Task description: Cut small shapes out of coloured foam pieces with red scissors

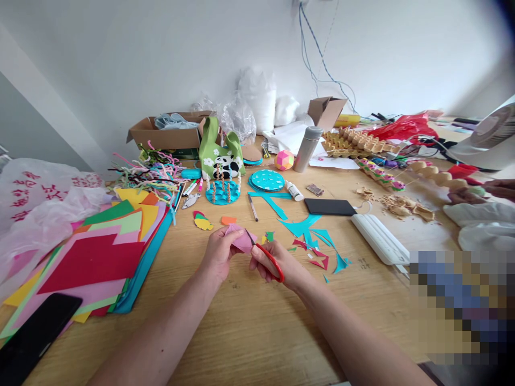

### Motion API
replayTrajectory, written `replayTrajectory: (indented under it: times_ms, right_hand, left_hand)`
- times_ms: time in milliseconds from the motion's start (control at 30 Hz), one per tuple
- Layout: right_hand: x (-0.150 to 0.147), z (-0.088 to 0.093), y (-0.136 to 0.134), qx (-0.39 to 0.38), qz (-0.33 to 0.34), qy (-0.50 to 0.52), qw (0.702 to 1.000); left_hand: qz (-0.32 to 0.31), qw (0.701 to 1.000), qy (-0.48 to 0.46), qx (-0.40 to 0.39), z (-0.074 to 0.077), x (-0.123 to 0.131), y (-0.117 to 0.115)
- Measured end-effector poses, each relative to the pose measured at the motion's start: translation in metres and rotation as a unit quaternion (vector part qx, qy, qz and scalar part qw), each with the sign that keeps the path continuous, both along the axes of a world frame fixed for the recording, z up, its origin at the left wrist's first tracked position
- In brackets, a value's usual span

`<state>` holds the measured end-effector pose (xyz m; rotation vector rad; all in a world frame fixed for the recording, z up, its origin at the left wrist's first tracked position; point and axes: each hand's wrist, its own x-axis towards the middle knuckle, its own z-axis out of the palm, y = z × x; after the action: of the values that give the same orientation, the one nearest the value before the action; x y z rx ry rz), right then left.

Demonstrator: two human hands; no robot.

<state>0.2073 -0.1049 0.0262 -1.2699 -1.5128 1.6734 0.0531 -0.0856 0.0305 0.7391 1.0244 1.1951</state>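
Between the thumb and fingers of my left hand (220, 249) is a pink piece of felt or paper (243, 242). My right hand (277, 262) grips red-handled scissors (273, 261), whose dark blade tips point up and left at the pink piece's edge. Just beyond my hands lie a small orange piece (229, 220) and a stack of oval cut-outs (202, 221) in yellow, green and red. To the right are red scraps (319, 258) and turquoise scraps (300, 227). A slim pen (252, 207) rests behind the hands.
Coloured sheets (92, 262) and a black phone (40, 332) lie at left. Behind stand a green panda bag (221, 155), a turquoise disc (266, 180) and a grey flask (308, 149). A white power strip (380, 238) lies at right, near another person's hand (466, 195).
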Motion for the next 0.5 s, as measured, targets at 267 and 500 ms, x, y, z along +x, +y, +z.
replayTrajectory:
  times_ms: [267,500]
  right_hand:
    - [0.0004,-0.0004,0.0001,-0.010,-0.002,0.004,1.000]
    - [0.0004,-0.0037,0.0008,-0.009,-0.006,0.021,1.000]
  left_hand:
    - [-0.003,1.000,0.007,-0.007,0.0005,-0.0011,0.0003]
    - [-0.012,0.999,0.009,-0.030,0.0027,-0.0019,0.0009]
